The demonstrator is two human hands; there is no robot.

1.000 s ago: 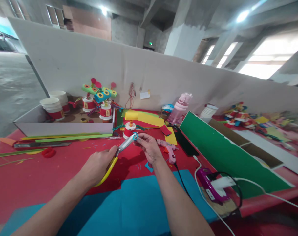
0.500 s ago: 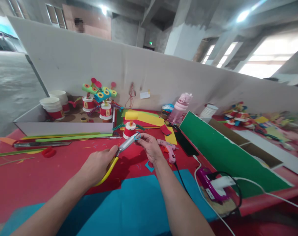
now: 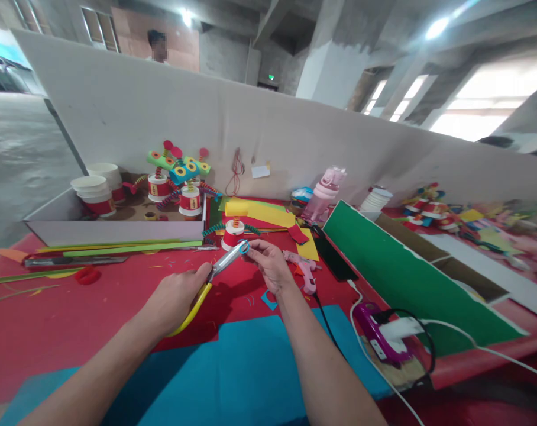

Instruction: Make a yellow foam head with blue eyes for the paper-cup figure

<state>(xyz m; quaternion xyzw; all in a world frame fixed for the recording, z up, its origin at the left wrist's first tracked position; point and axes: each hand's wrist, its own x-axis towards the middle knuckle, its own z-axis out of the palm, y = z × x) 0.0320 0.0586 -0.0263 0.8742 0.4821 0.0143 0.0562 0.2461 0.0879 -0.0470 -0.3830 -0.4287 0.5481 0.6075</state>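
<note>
My left hand point(image 3: 175, 299) is wrapped round the yellow handles of a pair of scissors point(image 3: 226, 260), whose blades point up and to the right. Between finger and thumb, my right hand point(image 3: 268, 265) pinches a small blue paper ring point(image 3: 244, 247) at the blade tips. Just behind the blades stands a paper-cup figure point(image 3: 233, 234) with green folded-paper arms and a yellow paper tube on top. A blue paper scrap point(image 3: 269, 299) with a cut-out lies under my right wrist.
A pink glue gun point(image 3: 307, 273) and a black phone point(image 3: 337, 257) lie to the right, before a green-sided box point(image 3: 410, 278). Finished cup figures point(image 3: 190, 198) stand in a white tray point(image 3: 117, 232). A pink bottle point(image 3: 326, 192) and purple power strip point(image 3: 381, 337) are nearby.
The blue ring has shifted slightly left and turned at the scissor tips, and the blades look closer together. Both hands stay almost in place. A person behind the partition has moved right.
</note>
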